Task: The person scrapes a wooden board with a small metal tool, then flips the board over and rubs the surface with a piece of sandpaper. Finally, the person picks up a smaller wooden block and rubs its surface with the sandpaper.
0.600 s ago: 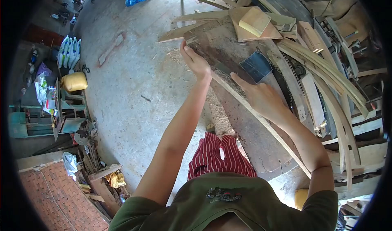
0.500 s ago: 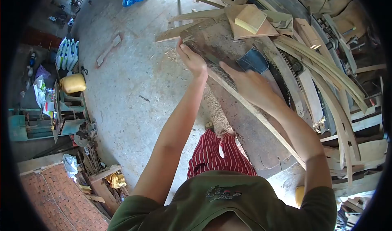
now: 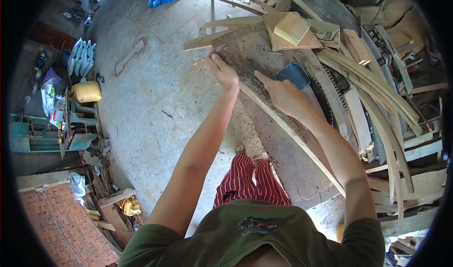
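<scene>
A long wooden plank (image 3: pixel 295 137) is tilted up on edge over the work surface (image 3: pixel 302 172), running from upper left to lower right. Its upper face is dark and rough, and its near edge is pale. My left hand (image 3: pixel 223 73) is closed around the upper end, with the thumb on top; some of its fingers are hidden. Over the dark face lies my right hand (image 3: pixel 288 98), its index finger stretched towards the left hand and its other fingers partly hidden. I see no tool in it. Just beyond that hand is a dark blue cloth patch (image 3: pixel 292 74).
Pale wood blocks (image 3: pixel 291 28) sit at the far end of the surface. Long curved wood strips (image 3: pixel 377 92) crowd the right side, beside a toothed chain or belt (image 3: pixel 336 90). Wood shavings (image 3: pixel 252 135) lie by my foot. A yellow container (image 3: pixel 86 93) stands at left.
The camera view has shifted slightly. My right hand, blurred before, now shows sharply at nearly the same place on the plank. My left hand keeps its grip.
</scene>
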A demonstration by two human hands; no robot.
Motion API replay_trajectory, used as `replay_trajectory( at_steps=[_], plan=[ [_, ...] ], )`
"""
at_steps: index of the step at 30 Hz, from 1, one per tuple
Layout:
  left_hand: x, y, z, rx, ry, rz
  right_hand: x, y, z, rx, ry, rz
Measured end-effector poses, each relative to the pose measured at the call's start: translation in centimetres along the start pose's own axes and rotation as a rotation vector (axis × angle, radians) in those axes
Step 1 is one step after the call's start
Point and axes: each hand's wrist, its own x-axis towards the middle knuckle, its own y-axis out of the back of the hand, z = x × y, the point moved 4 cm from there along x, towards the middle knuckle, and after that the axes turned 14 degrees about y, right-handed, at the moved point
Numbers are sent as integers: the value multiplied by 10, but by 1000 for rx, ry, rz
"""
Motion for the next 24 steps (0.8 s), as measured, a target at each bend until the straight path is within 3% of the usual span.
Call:
replay_trajectory(
  at_steps=[1,3,4,13,15,19,21,22,24],
  plan=[
    [0,0,0,29,-20,10,-9,15,-12,5,3,2],
    [-1,0,-1,57,-33,26,-33,36,-25,59,-164,-259],
    [-1,0,-1,56,-26,41,-39,35,-25,56,-159,-266],
    [1,0,-5,3,35,-9,-65,31,-30,18,-138,-222],
    [1,-1,-5,23,32,11,-67,29,-21,189,-123,-129],
    [0,-2,-5,-108,111,-51,-23,20,-25,171,-170,-208],
    [0,2,-4,-12,31,-41,-6,-1,-13,-7,35,30],
    [0,4,-8,-11,32,-37,-12,13,-26,-5,38,28],
    [4,1,-5,37,-3,-13,-29,35,-36,116,-191,-330]
  ],
)
